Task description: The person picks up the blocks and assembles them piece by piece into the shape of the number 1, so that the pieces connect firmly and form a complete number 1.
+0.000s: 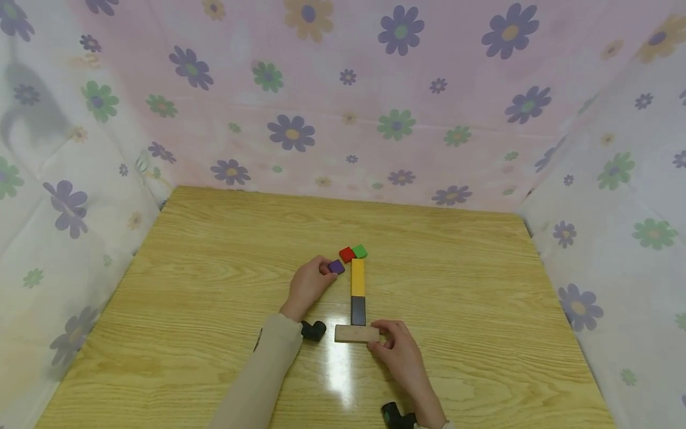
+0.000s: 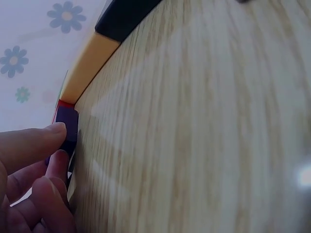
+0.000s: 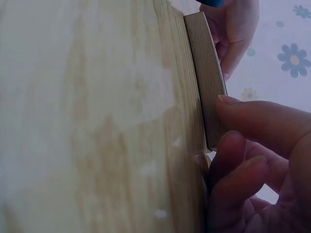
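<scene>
My left hand point(image 1: 308, 287) pinches a small purple block point(image 1: 336, 267) between thumb and fingers, just left of the yellow block. In the left wrist view the purple block point(image 2: 68, 124) is low over the wood. A red block point(image 1: 347, 254) and a green block point(image 1: 359, 251) lie side by side at the far end of a long yellow block point(image 1: 358, 277). A black block point(image 1: 358, 310) continues the yellow one toward me. Across its near end lies a plain wooden block point(image 1: 354, 333). My right hand point(image 1: 401, 354) holds that block's right end, thumb on the near side point(image 3: 211, 92).
The wood-grain table point(image 1: 455, 268) is bounded by flowered cloth point(image 1: 348, 161) at the back and both sides. Black wrist-camera mounts show at the left wrist point(image 1: 313, 330) and the right wrist point(image 1: 398, 415).
</scene>
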`<state>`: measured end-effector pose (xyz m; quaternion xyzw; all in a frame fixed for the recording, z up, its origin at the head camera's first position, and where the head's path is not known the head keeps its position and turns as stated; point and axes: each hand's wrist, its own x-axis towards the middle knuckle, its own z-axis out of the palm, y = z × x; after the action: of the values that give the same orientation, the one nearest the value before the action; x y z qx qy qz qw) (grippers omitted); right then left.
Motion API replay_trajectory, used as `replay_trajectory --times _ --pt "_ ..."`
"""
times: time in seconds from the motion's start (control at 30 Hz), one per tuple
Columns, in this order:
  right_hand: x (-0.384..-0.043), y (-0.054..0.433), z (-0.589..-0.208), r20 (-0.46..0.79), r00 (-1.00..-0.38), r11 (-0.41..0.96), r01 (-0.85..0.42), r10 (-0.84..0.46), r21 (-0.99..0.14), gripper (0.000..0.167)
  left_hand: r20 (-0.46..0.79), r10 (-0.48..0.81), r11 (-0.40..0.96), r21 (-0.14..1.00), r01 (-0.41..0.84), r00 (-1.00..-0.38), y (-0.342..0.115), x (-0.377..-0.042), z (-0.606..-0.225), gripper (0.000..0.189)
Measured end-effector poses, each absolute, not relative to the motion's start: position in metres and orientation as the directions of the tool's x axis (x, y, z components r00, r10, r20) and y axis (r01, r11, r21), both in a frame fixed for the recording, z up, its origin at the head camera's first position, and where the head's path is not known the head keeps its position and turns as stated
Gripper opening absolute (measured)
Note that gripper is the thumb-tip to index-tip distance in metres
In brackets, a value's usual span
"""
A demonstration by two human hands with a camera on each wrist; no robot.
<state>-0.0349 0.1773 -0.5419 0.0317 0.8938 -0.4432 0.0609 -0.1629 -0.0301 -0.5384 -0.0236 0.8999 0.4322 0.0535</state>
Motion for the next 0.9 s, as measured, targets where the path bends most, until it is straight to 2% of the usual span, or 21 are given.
replay_trajectory --times 0.9 --pt "-0.0349 0.1784 -0.5439 -0.154 -0.988 0.617 0.125 0.007 -0.777 0.034 -0.058 -0.003 0.65 0.758 -0.047 -0.998 -0.024 -0.1693 -0.5462 0.03"
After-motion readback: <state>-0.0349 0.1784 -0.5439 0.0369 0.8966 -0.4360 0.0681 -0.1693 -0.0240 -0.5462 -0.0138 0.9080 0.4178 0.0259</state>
